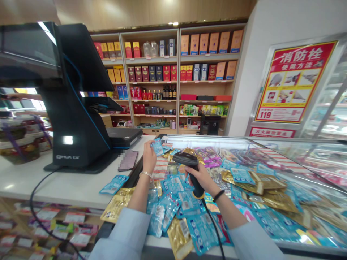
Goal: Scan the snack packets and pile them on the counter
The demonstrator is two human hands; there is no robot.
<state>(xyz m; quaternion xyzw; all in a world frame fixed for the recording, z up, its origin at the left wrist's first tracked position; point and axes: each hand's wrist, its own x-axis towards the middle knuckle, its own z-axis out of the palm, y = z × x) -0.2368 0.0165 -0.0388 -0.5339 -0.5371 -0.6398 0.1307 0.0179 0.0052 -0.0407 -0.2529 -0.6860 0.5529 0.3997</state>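
My left hand [149, 156] is raised over the glass counter, its fingers closed on a small blue packet [157, 147] held upright. My right hand [200, 177] grips the handle of a black barcode scanner [187, 161], whose head is level with the packet and just to its right. A black cable [214, 227] runs from the scanner's handle down toward me. Under both hands lies a heap of blue and gold snack packets [176, 202].
A black point-of-sale terminal [73, 108] stands on the white counter [54, 184] at left, with a phone [128, 160] and a stray blue packet [114, 184] beside it. The glass display case [271, 169] stretches right. Shelves of boxed goods [168, 72] line the back wall.
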